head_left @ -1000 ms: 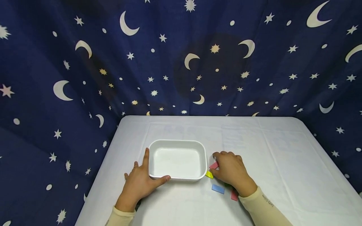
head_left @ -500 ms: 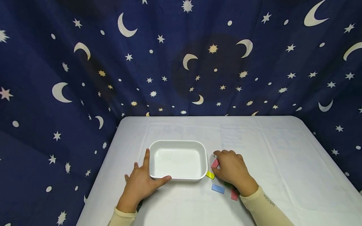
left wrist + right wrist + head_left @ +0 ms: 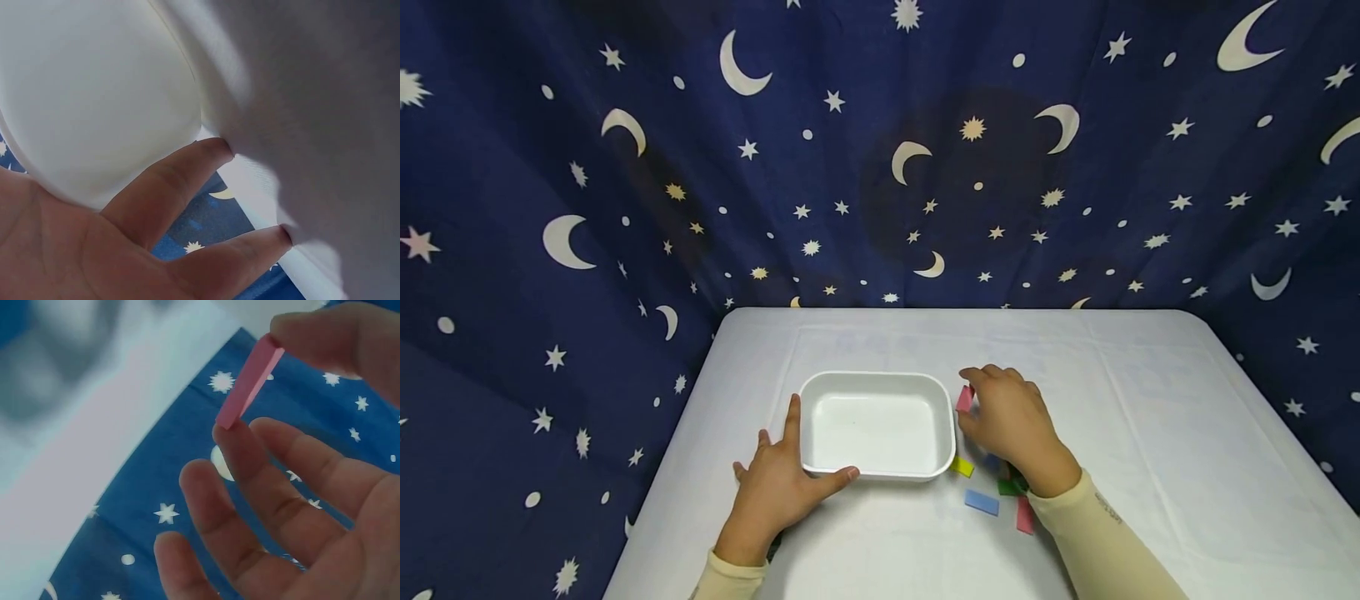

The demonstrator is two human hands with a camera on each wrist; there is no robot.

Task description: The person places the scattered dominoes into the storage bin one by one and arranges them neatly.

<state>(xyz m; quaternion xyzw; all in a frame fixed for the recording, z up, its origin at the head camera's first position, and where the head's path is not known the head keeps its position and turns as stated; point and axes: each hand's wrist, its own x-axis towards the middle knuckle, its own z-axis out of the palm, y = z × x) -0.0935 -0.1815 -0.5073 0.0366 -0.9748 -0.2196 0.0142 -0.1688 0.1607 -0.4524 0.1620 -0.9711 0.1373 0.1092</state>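
My left hand [image 3: 777, 492] is spread along the near left corner of a white rectangular tray [image 3: 880, 476], forefinger at its left side and thumb on the front rim. In the left wrist view, the palm and fingers [image 3: 181, 181] lie against the tray's outside. Right of the tray, my right hand [image 3: 1011, 421] pinches a flat pink block [image 3: 965, 398] by its ends. The right wrist view shows this pink block [image 3: 249, 384] between thumb and a fingertip, with the other fingers loosely bent behind. The inside of the tray holds nothing visible.
Near the tray's right front corner lie a yellow block [image 3: 962, 467], a light blue block [image 3: 982, 502], a green block [image 3: 1008, 488] and a red block [image 3: 1025, 516]. A dark blue block [image 3: 995, 465] is partly hidden under my right hand. A starry curtain [image 3: 850, 167] hangs behind the table.
My right hand has moved away from me with the pink block, now beside the tray's far right corner. The green and dark blue blocks show more. My left hand stays on the tray.
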